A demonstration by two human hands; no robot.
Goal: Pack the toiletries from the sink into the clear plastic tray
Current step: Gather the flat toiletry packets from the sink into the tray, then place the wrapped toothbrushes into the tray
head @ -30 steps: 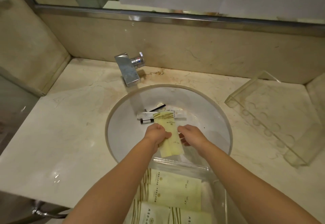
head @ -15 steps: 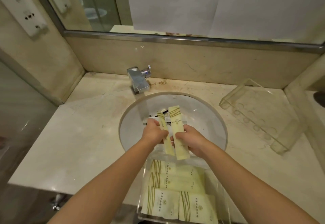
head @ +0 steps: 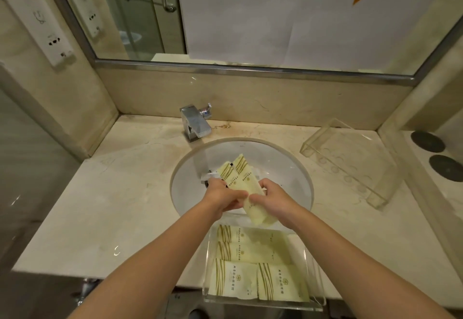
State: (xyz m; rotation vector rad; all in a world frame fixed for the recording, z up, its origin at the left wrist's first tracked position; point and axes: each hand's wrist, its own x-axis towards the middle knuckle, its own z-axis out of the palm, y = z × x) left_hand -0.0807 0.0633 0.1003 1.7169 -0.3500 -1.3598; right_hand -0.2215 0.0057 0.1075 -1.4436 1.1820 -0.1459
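Two long pale-yellow sachets (head: 246,188), half second ago held apart and upright, now brought together, tilted toward 11 o'clock over white round sink (head: 295,168). Pinched jointly by left hand (head: 225,197) and right hand (head: 274,201). Clear plastic tray (head: 314,278), four sachets inside, waits on worktop at 6 o'clock; placement judged next.

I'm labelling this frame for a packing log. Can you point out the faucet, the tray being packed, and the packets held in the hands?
faucet (head: 196,123): head view, top of the spout.
clear plastic tray (head: 260,305): head view, near wall.
held packets (head: 246,180): head view, middle of front packet.
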